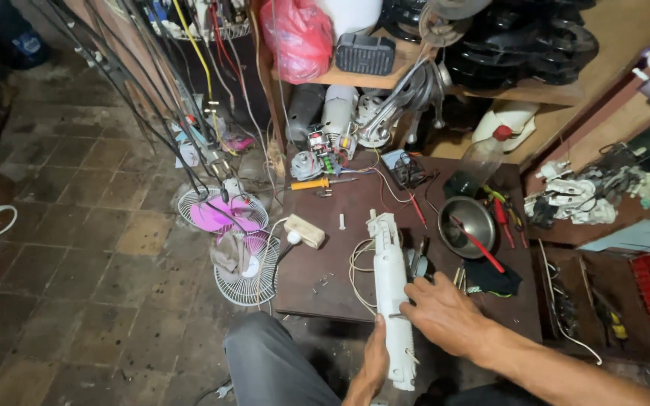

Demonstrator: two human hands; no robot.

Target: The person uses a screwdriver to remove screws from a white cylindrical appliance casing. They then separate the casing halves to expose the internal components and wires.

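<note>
On white housing (391,301), both hands closed.

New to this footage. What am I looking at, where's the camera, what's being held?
One picture, from a camera worn on a person's head, looking down at their own bare hands; no machine is involved. The left hand supports a long white plastic housing from below, and the right hand grips it from the side. It rests partly on a dark brown board. On the board lie a steel bowl with a red-handled tool, a yellow-handled screwdriver, a small motor and loose wires. Small fan grilles sit on the tiled floor.
</note>
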